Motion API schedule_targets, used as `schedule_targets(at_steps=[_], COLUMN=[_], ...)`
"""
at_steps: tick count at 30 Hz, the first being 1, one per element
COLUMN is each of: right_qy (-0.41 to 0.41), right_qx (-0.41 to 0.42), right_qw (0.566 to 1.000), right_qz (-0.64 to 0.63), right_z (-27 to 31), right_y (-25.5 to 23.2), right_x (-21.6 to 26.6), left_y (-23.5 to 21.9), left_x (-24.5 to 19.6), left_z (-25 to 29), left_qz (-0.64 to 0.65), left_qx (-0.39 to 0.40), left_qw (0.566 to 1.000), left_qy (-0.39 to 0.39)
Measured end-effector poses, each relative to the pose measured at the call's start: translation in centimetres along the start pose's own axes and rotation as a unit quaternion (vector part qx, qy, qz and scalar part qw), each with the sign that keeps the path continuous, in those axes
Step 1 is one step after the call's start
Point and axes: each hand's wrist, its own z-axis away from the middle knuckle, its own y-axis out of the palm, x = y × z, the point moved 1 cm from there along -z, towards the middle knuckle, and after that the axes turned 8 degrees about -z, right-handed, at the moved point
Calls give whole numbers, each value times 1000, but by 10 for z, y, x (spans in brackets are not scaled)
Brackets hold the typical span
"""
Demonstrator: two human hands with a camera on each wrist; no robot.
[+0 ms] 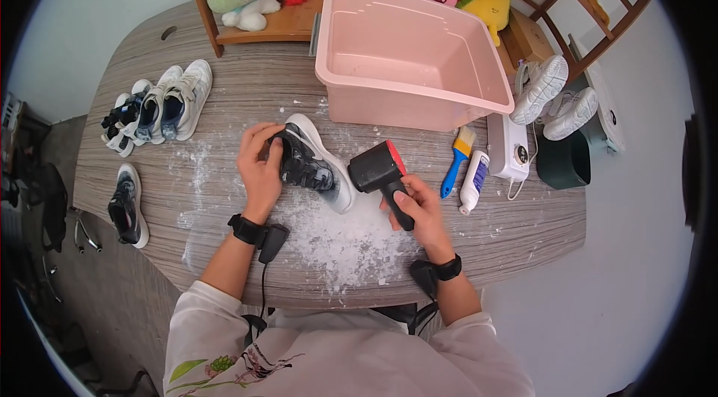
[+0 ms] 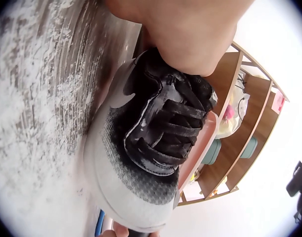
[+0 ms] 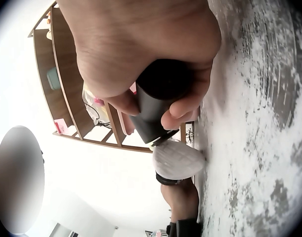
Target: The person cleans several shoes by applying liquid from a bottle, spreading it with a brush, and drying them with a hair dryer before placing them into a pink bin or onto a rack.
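Observation:
A black-and-white sneaker lies tilted over the white-dusted table, its toe pointing toward the person. My left hand grips it at the heel and collar. In the left wrist view the sneaker's black laces, light swoosh and white toe show clearly. My right hand holds a small black hair dryer by its handle, fingers wrapped round the grip. The dryer's red-rimmed end faces away from the sneaker, while its other end is close beside the sole. In the right wrist view the handle is between thumb and fingers.
White powder covers the near table. A pink bin stands behind. To the right are a blue-handled brush, a white tube and a white device bearing sneakers. More shoes sit left.

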Motion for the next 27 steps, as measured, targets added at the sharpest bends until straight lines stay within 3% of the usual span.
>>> schedule_targets(at_steps=[4, 6, 11, 15, 19, 22, 27], right_qy=[7, 2, -3, -31, -83, -49, -54], right_qx=[-4, 0, 18, -34, -57, -96, -88], right_qw=[1000, 1000, 999, 996, 988, 988, 992], right_qz=[11, 17, 45, 77, 121, 109, 71], right_z=[-1, -2, -1, -2, -5, -5, -8], right_y=[-3, -2, 1, -3, -1, 0, 0], right_x=[-2, -4, -12, -16, -13, -13, -15], left_y=[1, 6, 10, 7, 8, 8, 8], left_x=[-2, -8, -2, -4, -8, -12, -9], left_z=[0, 4, 10, 10, 9, 8, 7], left_qz=[9, 156, 184, 165, 196, 167, 169], left_qx=[6, 76, 170, 275, 326, 354, 382], left_qw=[1000, 978, 960, 938, 914, 912, 902], left_qy=[-4, -113, -121, -131, -142, -123, -113])
